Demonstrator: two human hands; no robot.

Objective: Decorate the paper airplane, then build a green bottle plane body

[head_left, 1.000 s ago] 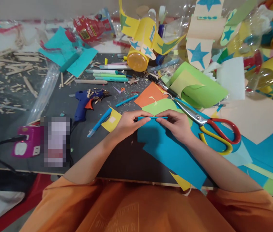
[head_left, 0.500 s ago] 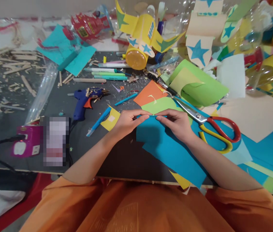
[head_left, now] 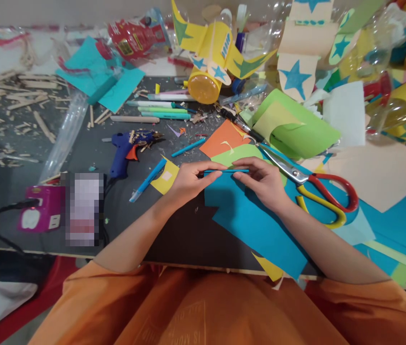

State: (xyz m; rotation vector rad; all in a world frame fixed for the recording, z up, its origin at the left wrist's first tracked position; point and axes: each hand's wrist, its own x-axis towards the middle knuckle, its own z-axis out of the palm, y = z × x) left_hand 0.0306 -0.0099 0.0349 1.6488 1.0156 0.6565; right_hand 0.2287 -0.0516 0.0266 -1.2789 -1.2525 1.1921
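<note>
A thin blue paper strip [head_left: 234, 171], seemingly rolled or folded, lies crosswise between my two hands. My left hand [head_left: 195, 179] pinches its left end between thumb and fingers. At the other end, my right hand [head_left: 263, 182] has its fingertips behind the strip and its thumb in front. Beneath the hands is blue paper [head_left: 256, 215], with green paper [head_left: 240, 154] and orange paper [head_left: 220, 136] just beyond. Scissors [head_left: 296, 175] with one red and one yellow handle lie right of my right hand. A yellow paper piece [head_left: 166, 176] is beside my left hand.
A blue glue gun [head_left: 120, 153] lies to the left, near a pixelated phone [head_left: 84, 211] and a magenta power adapter [head_left: 39, 208]. Several markers [head_left: 167, 109] and a yellow bottle craft [head_left: 210, 52] are at the back. Wood scraps [head_left: 19, 100] cover the far left.
My right fingertips have moved slightly away from my left ones, so more of the blue strip shows between them. The view has shifted a little.
</note>
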